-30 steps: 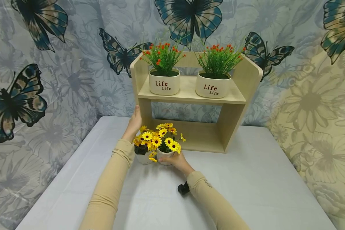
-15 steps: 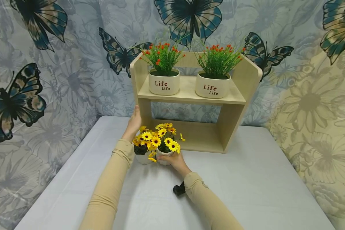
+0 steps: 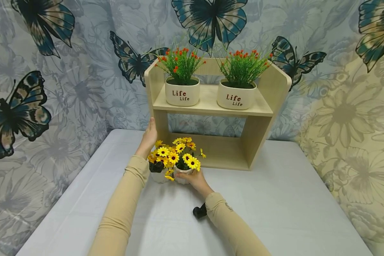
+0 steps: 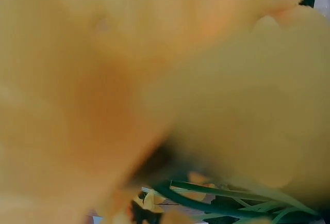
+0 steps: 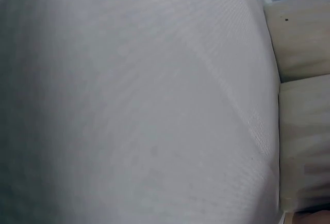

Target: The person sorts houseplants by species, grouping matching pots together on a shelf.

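At the front left of the wooden shelf (image 3: 225, 149), two white pots of yellow artificial flowers stand side by side on the white table. My right hand (image 3: 196, 180) grips the right flower pot (image 3: 181, 170), its thumb across the front of the pot. My left hand (image 3: 149, 138) lies upright along the outer side of the shelf's left panel. Beside that hand is the left flower pot (image 3: 160, 176), partly covered by its own blooms and a black wrist camera (image 3: 156, 166). In the left wrist view, blurred skin (image 4: 103, 79) covers most of the picture, with green stems (image 4: 247, 203) below.
On the upper board stand two white oval pots with red-flowered green plants, one left (image 3: 182, 92) and one right (image 3: 237, 94). A black wrist camera (image 3: 200, 212) sits under the right wrist. Butterfly-print fabric (image 3: 83, 89) hangs behind the white table (image 3: 275, 199).
My right forearm and its wrist camera have shifted slightly left. Both hands, the flower pots and the shelf stay nearly where they were.
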{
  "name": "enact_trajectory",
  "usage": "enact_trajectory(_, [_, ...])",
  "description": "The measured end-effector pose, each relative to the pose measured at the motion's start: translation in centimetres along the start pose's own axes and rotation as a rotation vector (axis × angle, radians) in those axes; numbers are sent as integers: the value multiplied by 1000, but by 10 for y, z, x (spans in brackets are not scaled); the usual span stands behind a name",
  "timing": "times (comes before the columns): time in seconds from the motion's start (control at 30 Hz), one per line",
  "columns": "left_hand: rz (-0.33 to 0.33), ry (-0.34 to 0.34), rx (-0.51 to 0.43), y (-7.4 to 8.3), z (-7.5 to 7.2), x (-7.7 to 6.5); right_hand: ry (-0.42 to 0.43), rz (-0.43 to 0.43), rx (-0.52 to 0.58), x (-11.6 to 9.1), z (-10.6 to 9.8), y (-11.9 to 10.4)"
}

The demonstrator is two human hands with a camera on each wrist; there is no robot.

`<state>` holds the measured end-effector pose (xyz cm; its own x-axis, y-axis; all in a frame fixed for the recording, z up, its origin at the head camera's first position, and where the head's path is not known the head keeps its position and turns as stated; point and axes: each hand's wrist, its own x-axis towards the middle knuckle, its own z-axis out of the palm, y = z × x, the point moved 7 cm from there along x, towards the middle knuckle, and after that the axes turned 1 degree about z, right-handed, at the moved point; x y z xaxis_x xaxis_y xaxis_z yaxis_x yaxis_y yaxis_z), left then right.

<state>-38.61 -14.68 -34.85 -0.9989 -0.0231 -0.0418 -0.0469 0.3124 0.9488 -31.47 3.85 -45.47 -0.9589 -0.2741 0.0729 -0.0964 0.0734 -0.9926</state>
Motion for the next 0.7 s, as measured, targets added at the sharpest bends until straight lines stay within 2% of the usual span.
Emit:
enact_trajectory(0.17, [2,5,0,0,0,0,15,27,-28,-2,-1,0])
enact_trajectory(0.4, [14,-1,-3,0,2,0,29,0,-39,-3,-2,1])
enact_trajectory(0.63, [34,0,2,1,1,0,80,11,-25,8,-8,28])
enact_trajectory(0.7, [38,6,-2,2,0,0,103,8,-39,8,-10,30])
